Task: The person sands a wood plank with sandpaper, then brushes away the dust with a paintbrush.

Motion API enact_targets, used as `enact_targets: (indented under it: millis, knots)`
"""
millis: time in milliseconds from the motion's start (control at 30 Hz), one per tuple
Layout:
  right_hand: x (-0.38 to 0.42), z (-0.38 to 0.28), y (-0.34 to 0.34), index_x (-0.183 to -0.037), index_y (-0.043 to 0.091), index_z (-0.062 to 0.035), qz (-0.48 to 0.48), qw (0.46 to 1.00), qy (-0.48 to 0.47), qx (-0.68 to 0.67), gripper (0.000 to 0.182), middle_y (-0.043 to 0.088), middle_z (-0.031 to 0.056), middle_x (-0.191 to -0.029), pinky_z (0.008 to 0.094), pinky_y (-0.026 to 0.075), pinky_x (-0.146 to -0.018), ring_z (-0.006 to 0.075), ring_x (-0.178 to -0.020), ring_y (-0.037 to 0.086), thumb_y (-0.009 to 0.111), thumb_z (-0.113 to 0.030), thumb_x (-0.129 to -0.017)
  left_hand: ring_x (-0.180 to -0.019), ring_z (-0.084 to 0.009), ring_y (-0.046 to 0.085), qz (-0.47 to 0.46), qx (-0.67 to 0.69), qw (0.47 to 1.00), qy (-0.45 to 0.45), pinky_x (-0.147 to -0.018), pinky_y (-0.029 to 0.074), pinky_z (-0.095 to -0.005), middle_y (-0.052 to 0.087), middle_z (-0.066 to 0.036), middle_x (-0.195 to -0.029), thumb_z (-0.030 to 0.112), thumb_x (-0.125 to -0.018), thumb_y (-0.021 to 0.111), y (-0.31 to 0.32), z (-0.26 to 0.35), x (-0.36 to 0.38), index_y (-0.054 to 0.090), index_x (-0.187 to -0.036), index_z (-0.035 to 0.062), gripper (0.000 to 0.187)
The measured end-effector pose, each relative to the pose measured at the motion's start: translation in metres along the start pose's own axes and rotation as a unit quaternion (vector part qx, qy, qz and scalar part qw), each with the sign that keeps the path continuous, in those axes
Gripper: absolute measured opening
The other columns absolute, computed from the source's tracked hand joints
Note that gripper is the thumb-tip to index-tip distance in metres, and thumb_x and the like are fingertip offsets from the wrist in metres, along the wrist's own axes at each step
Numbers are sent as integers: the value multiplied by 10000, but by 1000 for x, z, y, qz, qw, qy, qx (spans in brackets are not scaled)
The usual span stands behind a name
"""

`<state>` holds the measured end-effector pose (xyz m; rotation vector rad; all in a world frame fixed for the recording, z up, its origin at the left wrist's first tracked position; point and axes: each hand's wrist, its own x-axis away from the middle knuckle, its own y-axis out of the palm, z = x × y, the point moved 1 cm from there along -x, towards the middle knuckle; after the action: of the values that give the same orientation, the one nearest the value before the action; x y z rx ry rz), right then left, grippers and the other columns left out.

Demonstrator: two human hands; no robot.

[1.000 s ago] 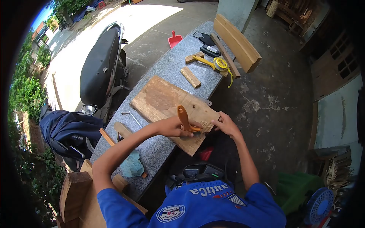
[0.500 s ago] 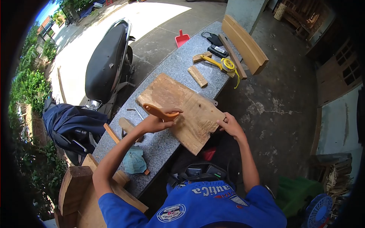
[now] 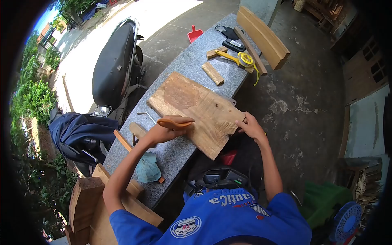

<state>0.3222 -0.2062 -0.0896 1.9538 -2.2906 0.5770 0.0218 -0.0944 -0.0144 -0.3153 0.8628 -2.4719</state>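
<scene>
The left hand [image 3: 164, 131] is closed around an orange handle [image 3: 174, 124], whose working end is hidden; the right hand [image 3: 251, 127] pinches the wooden board [image 3: 196, 107] at its corner, the fingers beneath partly out of sight. The board lies on the speckled tabletop [image 3: 183, 55], jutting past its near edge. On the blue shirt [image 3: 220, 218], cut off below, "Nautica" and a badge [image 3: 185, 227] with "VICTORY" read upside down; the label on the black case [image 3: 234, 45] is too small to read.

You: blue short-sleeved T-shirt [image 3: 216, 220], white "Nautica" lettering, round "Victory 79" badge [image 3: 185, 227] on the chest; both forearms bare, no gloves.
</scene>
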Motion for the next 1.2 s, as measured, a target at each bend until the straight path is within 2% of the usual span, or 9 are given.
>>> enact_targets:
  millis: [67,200,433,500,667,833,900,1000,1200]
  knots:
    - [0,-1,2,-1020,492,37,-1,1000,-1,-7,307,538,66,-735,264,513,-562,114,-647,547,615,-166,-825,-907,-276,557,-2,111,993,41,-786,448,-330,595,-114,-946,97,-757,647,13,4,-1,553,-1183,118,436]
    - [2,0,0,-1029,487,41,2,1000,-2,1,317,538,65,-737,268,516,-568,111,-651,543,612,-170,-828,-814,-256,547,256,-346,901,58,-675,480,-363,562,-85,-963,28,-757,578,-16,0,-5,505,-1234,172,504]
    - [5,-4,5,-1042,485,24,-2,1000,5,-9,314,559,68,-785,277,521,-605,118,-716,568,601,-189,-842,-947,-200,593,-24,189,982,-18,-791,457,-288,624,-105,-1041,205,-783,679,48,28,12,580,-1135,68,390]
    - [5,-6,2,-1047,482,25,2,1000,6,-5,321,564,74,-787,277,521,-606,124,-712,572,601,-190,-842,-931,-182,596,-89,100,991,-33,-804,454,-295,636,-96,-1014,221,-775,691,58,39,11,591,-1116,56,392]
    - [7,-3,3,-1060,466,44,8,1000,7,4,351,565,98,-757,278,513,-568,140,-680,577,600,-187,-832,-752,-251,632,222,6,975,-7,-648,490,-321,640,-139,-875,143,-755,651,22,21,-15,621,-1059,43,321]
    - [1,0,3,-1093,459,38,7,999,10,32,398,583,131,-803,287,511,-570,157,-707,591,616,-198,-814,-719,-301,605,-100,3,986,131,-640,470,-338,616,-150,-781,108,-707,655,66,50,-12,629,-1021,27,326]
    - [5,-2,2,-1130,451,33,4,998,38,43,436,589,164,-923,297,517,-622,180,-788,599,623,-201,-805,-684,-275,602,-144,176,973,25,-625,460,-322,609,-151,-737,206,-743,683,76,64,-12,627,-981,-4,323]
    - [27,-20,9,-1205,441,6,180,883,-244,359,514,524,149,-1105,342,477,-819,219,-991,557,647,-222,-793,-649,-262,589,-143,219,965,11,-609,448,-319,595,-152,-690,272,-756,695,78,55,-18,624,-913,-28,346]
    - [53,-89,43,-1243,464,-33,-257,946,-186,67,566,572,151,-1094,318,445,-838,215,-1006,555,646,-320,-790,-679,-279,601,-148,25,983,105,-628,449,-325,595,-163,-695,203,-745,700,32,64,-45,617,-848,-42,279]
